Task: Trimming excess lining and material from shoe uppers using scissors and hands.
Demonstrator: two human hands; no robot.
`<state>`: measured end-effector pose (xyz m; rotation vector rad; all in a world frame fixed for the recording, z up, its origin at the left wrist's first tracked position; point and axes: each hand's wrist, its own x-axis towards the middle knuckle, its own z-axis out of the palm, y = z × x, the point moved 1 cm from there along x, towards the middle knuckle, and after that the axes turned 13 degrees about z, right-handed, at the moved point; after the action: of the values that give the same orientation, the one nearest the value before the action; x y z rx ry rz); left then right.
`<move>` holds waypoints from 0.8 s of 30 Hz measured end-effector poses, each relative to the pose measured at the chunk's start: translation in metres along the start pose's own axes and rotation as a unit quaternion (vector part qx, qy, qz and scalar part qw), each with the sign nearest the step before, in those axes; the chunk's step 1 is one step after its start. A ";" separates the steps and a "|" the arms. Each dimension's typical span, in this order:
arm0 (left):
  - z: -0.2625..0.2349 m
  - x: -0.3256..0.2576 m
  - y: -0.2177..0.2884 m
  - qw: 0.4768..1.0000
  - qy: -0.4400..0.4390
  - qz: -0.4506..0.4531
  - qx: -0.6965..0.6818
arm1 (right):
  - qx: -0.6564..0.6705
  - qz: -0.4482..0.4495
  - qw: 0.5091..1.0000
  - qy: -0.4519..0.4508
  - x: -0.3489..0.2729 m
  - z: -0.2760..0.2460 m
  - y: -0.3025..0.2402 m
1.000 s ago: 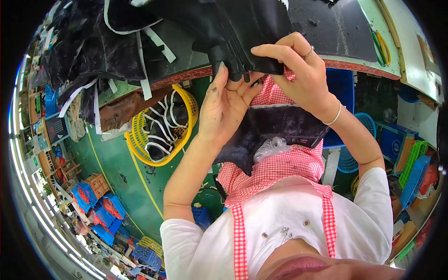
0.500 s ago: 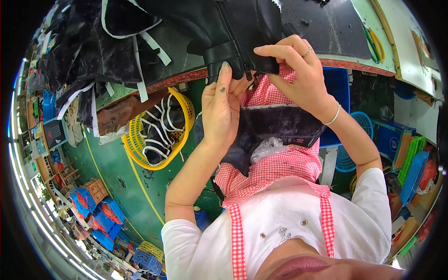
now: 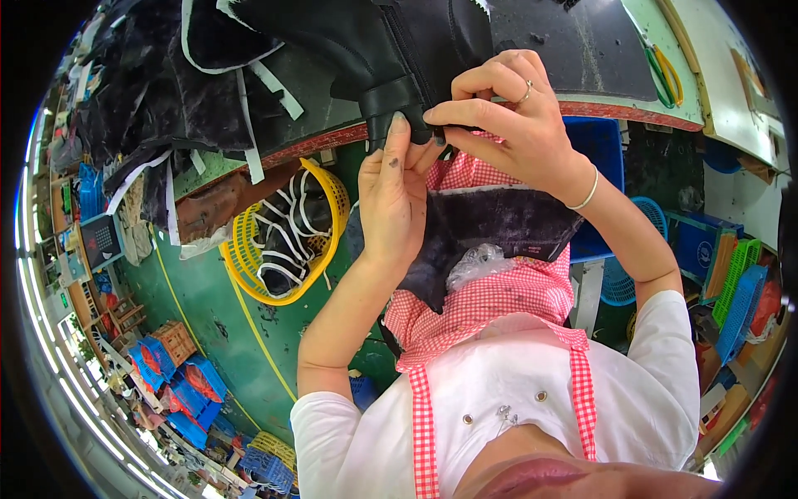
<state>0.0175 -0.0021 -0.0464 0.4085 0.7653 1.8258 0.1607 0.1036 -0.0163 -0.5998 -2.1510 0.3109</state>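
Observation:
A black leather boot upper (image 3: 337, 41) lies over the near edge of the worktable, with a zipper (image 3: 401, 50) running down it and a strap (image 3: 386, 98) across its lower part. My left hand (image 3: 392, 200) grips the upper's near end, its thumb on top beside the strap and its fingers underneath. At the lower end of the zipper my right hand (image 3: 524, 125) pinches the upper's edge between thumb and forefinger. The fingertips hide exactly what is pinched there. Across my lap rests a dark fuzzy piece (image 3: 507, 216) with a crumpled clear plastic bag (image 3: 478, 264) on it.
Dark fuzzy pieces with white edging (image 3: 137, 91) are heaped on the table's left. A yellow basket (image 3: 339, 200) of similar black pieces stands below. Yellow-and-green-handled scissors (image 3: 667, 75) lie at the right. A blue bin (image 3: 600, 154) sits under the table's right part.
My right hand has moved left and slightly down, from above the upper's right part to the zipper's lower end, where its fingers now pinch. My left hand keeps its grip.

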 end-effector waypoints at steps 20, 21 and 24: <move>0.018 0.002 -0.007 0.992 -0.081 0.060 0.076 | 0.140 0.185 0.965 -0.120 0.015 -0.013 -0.018; 0.015 0.001 -0.008 0.993 -0.075 0.054 0.075 | 0.148 0.198 0.960 -0.130 0.015 -0.013 -0.018; 0.008 0.000 -0.010 0.993 -0.077 0.056 0.071 | 0.160 0.187 0.960 -0.134 0.016 -0.013 -0.017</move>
<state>0.0288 0.0026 -0.0471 0.6891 0.7802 1.8255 0.1582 0.0975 0.0093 -0.8081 -2.1634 0.9759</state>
